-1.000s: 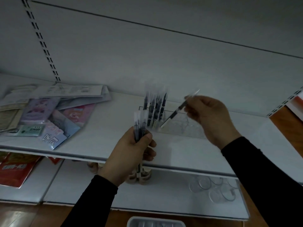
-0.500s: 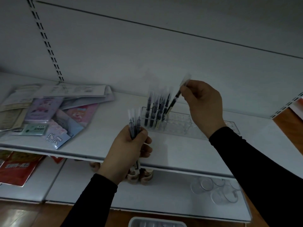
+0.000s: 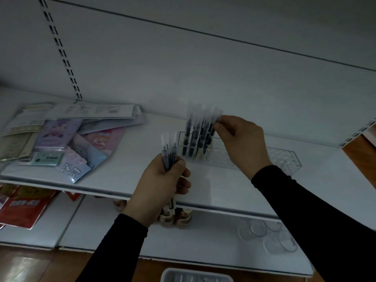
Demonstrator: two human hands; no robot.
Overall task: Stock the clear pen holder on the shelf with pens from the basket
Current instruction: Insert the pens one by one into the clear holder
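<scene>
From the head view, our right hand point(image 3: 242, 143) has carried its single pen point(image 3: 212, 127) from mid-air down into the clear pen holder point(image 3: 282, 157) on the shelf point(image 3: 126, 176), fingertips still pinching the cap among the standing pens point(image 3: 193, 137). Our left hand point(image 3: 160, 184) grips the spare bundle point(image 3: 169, 153). One more slot filled; the basket point(image 3: 195, 275) waits below.

Dim, flat, bluish-grey light, no clear source. Soft shadow under the upper shelf point(image 3: 223, 208) edge. No glare. Wide-angle bend at the edges, strongest at 9 and 3 o'clock. Pens in holder point(image 3: 198, 135) smeared, caps ghosted. Black sleeves point(image 3: 315, 216) lose all detail.
</scene>
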